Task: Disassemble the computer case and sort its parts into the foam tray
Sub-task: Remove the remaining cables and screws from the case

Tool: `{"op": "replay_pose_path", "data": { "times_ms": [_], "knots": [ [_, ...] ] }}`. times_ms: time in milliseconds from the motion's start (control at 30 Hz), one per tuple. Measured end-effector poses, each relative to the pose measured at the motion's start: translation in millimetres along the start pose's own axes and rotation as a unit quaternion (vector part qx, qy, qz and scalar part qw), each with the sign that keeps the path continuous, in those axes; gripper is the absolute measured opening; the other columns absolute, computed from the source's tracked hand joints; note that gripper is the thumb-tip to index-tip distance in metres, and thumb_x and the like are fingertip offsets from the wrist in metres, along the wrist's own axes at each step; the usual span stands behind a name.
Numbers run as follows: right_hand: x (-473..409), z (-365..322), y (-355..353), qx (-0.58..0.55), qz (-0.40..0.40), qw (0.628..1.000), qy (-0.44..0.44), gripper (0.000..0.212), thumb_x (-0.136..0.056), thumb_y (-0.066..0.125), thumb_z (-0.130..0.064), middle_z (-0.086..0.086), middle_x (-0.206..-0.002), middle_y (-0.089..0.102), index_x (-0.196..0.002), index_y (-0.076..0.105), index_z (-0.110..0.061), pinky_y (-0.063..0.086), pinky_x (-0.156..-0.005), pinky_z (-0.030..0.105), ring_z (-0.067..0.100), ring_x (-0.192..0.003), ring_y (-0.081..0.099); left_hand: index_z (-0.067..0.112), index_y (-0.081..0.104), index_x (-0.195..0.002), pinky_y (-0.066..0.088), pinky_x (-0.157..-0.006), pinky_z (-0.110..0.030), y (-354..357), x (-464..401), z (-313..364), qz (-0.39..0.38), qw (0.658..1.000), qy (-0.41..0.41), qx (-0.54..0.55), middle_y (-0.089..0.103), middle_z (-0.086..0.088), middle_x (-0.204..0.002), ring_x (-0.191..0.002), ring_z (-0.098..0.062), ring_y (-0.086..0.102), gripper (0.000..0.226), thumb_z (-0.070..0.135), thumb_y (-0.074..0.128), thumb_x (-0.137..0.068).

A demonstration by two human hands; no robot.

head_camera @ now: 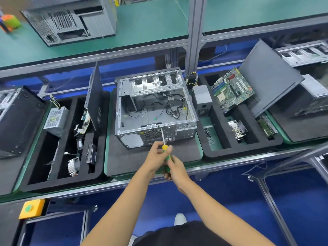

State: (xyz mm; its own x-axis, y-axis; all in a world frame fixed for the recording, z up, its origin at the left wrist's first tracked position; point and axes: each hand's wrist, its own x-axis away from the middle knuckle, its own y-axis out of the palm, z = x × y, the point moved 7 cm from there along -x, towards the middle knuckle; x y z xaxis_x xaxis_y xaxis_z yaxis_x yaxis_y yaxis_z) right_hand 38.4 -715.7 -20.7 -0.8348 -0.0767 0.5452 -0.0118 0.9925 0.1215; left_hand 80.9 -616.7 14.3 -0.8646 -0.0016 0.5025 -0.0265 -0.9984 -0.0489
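Observation:
An open grey computer case lies on a dark foam mat, its inside bare except for loose black cables. A yellow-and-green screwdriver points its metal shaft at the case's near rear panel, by the fan grille. My left hand pinches the upper end of the handle. My right hand grips the lower end. The black foam tray to the right holds a power supply, a motherboard, a heatsink, a small board and loose screws.
A dark side panel leans at the tray's far right. Another foam tray with parts and an upright panel sits on the left. A second case stands on the upper green shelf. A yellow button box hangs low left.

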Motion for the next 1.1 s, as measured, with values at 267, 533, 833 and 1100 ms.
{"op": "replay_pose_path", "data": {
  "times_ms": [267, 533, 833, 1100],
  "knots": [
    [-0.2, 12.0, 6.8, -0.115, -0.013, 0.989, 0.087, 0.028, -0.101, 0.038, -0.027, 0.012, -0.072, 0.062, -0.097, 0.057, -0.007, 0.036, -0.045, 0.025, 0.020, -0.043, 0.046, 0.018, 0.060, -0.123, 0.061, -0.069, -0.039, -11.8, -5.1, -1.8, 0.052, 0.997, 0.023, -0.058, 0.077, -0.003, -0.099, -0.080, -0.016, 0.075, 0.039, 0.021, 0.081, -0.089],
    [-3.0, 3.2, 10.0, -0.087, 0.017, 0.996, 0.020, 0.020, -0.103, 0.046, -0.020, 0.010, -0.071, 0.064, -0.097, 0.061, -0.008, 0.046, -0.047, 0.029, 0.018, -0.050, 0.054, 0.027, 0.053, -0.129, 0.057, -0.066, -0.023, -1.2, 2.3, -3.0, -0.025, 0.999, 0.023, -0.031, 0.062, -0.003, -0.120, -0.092, -0.014, 0.068, 0.033, 0.032, 0.067, -0.099],
    [-4.7, -0.1, 10.0, -0.101, 0.015, 0.995, 0.022, 0.012, -0.095, 0.049, -0.018, 0.013, -0.078, 0.059, -0.096, 0.048, -0.006, 0.038, -0.042, 0.024, 0.019, -0.044, 0.050, 0.018, 0.053, -0.131, 0.057, -0.059, -0.026, -21.8, -7.1, -3.1, 0.031, 0.999, 0.026, -0.024, 0.075, -0.008, -0.089, -0.070, -0.014, 0.068, 0.058, 0.016, 0.086, -0.083],
    [-1.9, 5.0, 17.6, -0.124, -0.026, 0.990, 0.065, 0.029, -0.104, 0.039, -0.023, 0.011, -0.074, 0.068, -0.099, 0.062, -0.006, 0.038, -0.045, 0.026, 0.022, -0.048, 0.055, 0.019, 0.055, -0.126, 0.049, -0.053, -0.021, -12.2, -1.5, -9.2, -0.060, 0.998, 0.026, -0.005, 0.072, -0.002, -0.118, -0.069, -0.005, 0.063, 0.024, 0.022, 0.062, -0.103]
  ]
}}
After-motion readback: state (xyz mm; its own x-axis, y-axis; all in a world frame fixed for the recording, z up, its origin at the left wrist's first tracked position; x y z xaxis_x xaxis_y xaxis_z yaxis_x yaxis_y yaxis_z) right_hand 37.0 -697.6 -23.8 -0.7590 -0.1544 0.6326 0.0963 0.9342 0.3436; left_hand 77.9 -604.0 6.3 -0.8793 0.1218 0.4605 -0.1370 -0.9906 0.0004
